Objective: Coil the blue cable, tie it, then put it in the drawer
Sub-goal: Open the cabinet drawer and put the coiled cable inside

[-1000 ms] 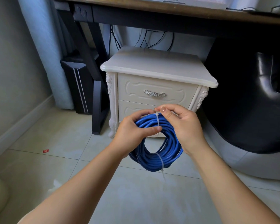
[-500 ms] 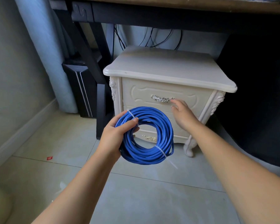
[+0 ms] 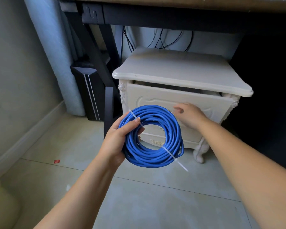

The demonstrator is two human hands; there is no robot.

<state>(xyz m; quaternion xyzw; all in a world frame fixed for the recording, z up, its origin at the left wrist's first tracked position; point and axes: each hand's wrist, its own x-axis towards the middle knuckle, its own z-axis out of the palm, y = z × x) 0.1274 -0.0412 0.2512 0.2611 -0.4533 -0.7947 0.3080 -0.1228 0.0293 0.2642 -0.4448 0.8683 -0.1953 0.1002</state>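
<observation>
Left fingers [image 3: 141, 129]: curled through the coil's centre, with the thumb pressed over the top strands, clamping the left rim.
Reason (judged): a one-handed hold stops the loops springing apart and frees the other hand.
Left hand [image 3: 116, 141]: wrist straight, forearm reaching in from lower left, coil held face-on in the air.
Blue cable [image 3: 157, 157]: coiled and bound by two white ties [image 3: 169, 154]; in front of the nightstand [image 3: 172, 70], not in it.
Right fingers: blurred and hidden behind the knuckles; cannot tell whether they hook the handle [image 3: 171, 111].
Right hand [image 3: 191, 115]: at the front of the top drawer [image 3: 213, 104], arm extended from lower right.
Drawer state: slightly out, with a dark gap under the top.
Step (judged): opening the drawer, then dropping the cable in.
</observation>
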